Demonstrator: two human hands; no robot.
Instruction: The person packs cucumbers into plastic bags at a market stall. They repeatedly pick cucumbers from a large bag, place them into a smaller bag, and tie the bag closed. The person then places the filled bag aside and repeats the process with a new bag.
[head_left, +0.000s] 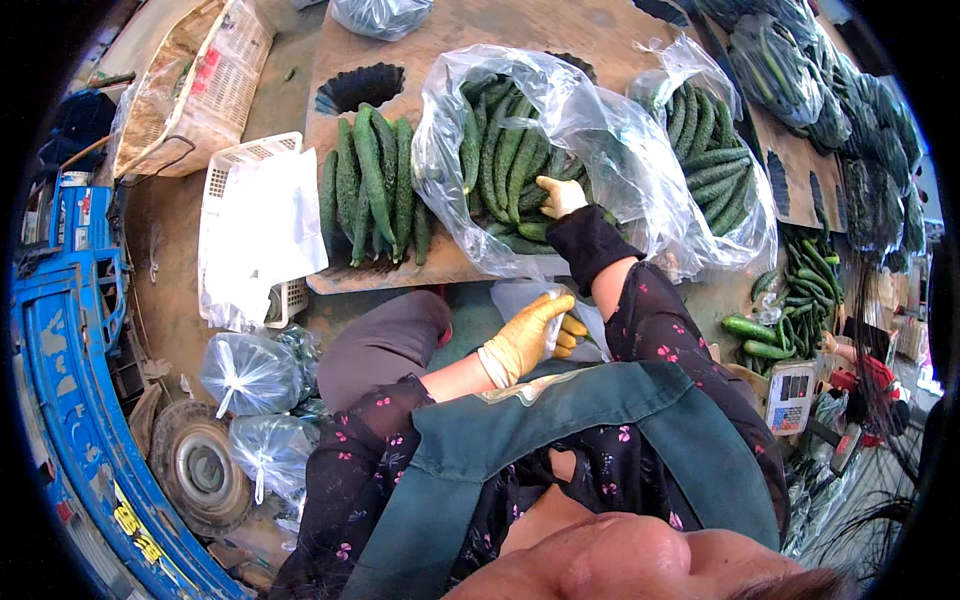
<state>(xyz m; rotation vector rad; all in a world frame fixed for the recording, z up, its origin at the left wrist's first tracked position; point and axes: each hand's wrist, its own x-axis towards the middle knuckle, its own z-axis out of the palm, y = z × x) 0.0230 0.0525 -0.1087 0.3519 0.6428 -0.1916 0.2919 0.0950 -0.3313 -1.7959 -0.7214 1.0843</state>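
My left hand (534, 337), in a yellow glove, grips a thin white plastic bag (517, 296) below the board's near edge. Inside the large clear plastic bag (442, 97), my right hand (562, 196), in a pale glove, rests at the right side of the cucumbers (510, 154); whether it grasps one is not clear. Left of that bag, a row of loose cucumbers (375, 180) lies on the brown board (450, 259). To the right stands a second open clear bag (765, 225) with more cucumbers (701, 127) in it.
A white crate (292, 304) with white bags (262, 217) over it stands left of the board. Tied bags (251, 375) lie on the floor near a blue vehicle (67, 300). At right are a digital scale (790, 397), piled cucumbers (810, 285) and a person in red (874, 375).
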